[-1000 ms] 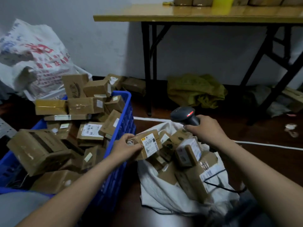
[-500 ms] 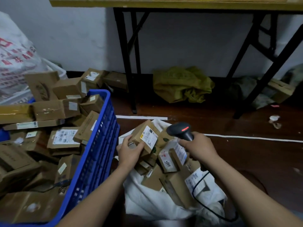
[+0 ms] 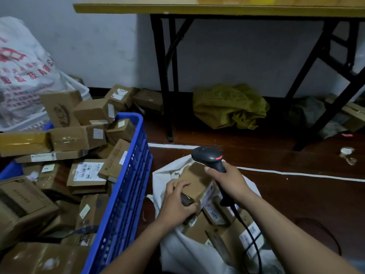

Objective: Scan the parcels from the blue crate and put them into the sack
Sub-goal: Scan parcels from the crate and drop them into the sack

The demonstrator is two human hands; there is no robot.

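A blue crate [image 3: 126,186] on the left is heaped with several brown cardboard parcels [image 3: 87,175]. To its right an open white sack [image 3: 183,252] lies on the floor with several parcels inside. My left hand [image 3: 177,200] grips a small brown parcel [image 3: 197,180] over the sack's mouth, its plain side turned up. My right hand [image 3: 231,182] holds a black barcode scanner [image 3: 209,157] just above that parcel; a red light shows on its head. The scanner's cable [image 3: 250,236] trails down over the sack.
A folding table [image 3: 217,8] with black legs stands against the wall behind the sack. A crumpled yellow-green bag [image 3: 229,105] lies under it. A large printed white bag [image 3: 25,76] sits at far left. Loose parcels [image 3: 126,95] lie behind the crate. A white line [image 3: 296,174] crosses the dark floor.
My left hand has carried the parcel from beside the crate over the sack and turned it, so its label no longer faces up. The scanner stays close above it.
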